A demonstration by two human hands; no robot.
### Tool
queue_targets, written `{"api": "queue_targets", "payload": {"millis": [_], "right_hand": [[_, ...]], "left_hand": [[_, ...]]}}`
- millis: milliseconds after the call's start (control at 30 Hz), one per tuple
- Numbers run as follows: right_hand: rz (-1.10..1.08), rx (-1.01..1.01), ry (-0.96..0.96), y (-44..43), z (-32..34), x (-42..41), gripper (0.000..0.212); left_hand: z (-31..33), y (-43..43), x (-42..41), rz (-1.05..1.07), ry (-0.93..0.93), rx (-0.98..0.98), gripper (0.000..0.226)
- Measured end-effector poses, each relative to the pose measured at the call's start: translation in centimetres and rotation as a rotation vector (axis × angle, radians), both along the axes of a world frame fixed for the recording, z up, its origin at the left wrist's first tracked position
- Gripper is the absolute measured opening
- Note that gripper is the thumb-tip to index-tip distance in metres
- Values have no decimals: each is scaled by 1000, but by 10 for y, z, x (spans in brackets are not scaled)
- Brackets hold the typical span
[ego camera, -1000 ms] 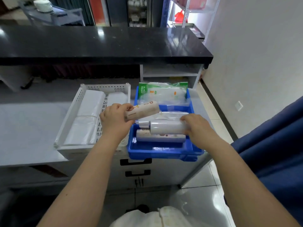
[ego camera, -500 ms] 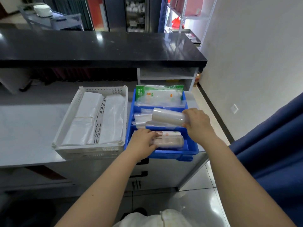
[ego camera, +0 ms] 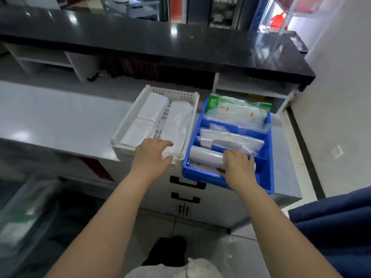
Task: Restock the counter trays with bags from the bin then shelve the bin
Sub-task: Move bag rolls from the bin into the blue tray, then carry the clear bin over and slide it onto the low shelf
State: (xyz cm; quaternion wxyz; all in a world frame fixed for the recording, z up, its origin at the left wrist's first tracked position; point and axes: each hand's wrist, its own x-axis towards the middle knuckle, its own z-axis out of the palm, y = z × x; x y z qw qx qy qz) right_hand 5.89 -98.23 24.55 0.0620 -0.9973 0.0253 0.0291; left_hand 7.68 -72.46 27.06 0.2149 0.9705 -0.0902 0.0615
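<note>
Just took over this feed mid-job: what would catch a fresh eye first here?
The bright blue divided tray at the counter's right end stands out, packed with clear bag packs, with the right hand pressing a white roll of bags into its front compartment. Beside it on the left, the white slotted tray holds flat white bags, and the left hand rests open on its front rim.

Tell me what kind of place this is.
Probably the staff side of a shop or food-service counter: a raised black countertop faces outward, with a lower work surface behind it holding a white tray and blue tray stocked with plastic bags.
</note>
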Motion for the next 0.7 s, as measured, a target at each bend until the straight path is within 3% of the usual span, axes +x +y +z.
{"api": "queue_targets", "payload": {"millis": [67, 200, 333, 700], "right_hand": [[27, 72, -59, 11, 5, -1, 53], [282, 249, -235, 73, 30, -3, 44], [432, 214, -263, 160, 44, -15, 39], [713, 263, -200, 466, 18, -92, 37]], "left_hand": [[-2, 13, -9, 42, 12, -4, 37], [1, 42, -31, 117, 14, 30, 38], [2, 98, -56, 216, -50, 80, 38], [-19, 403, -182, 526, -15, 195, 41]]}}
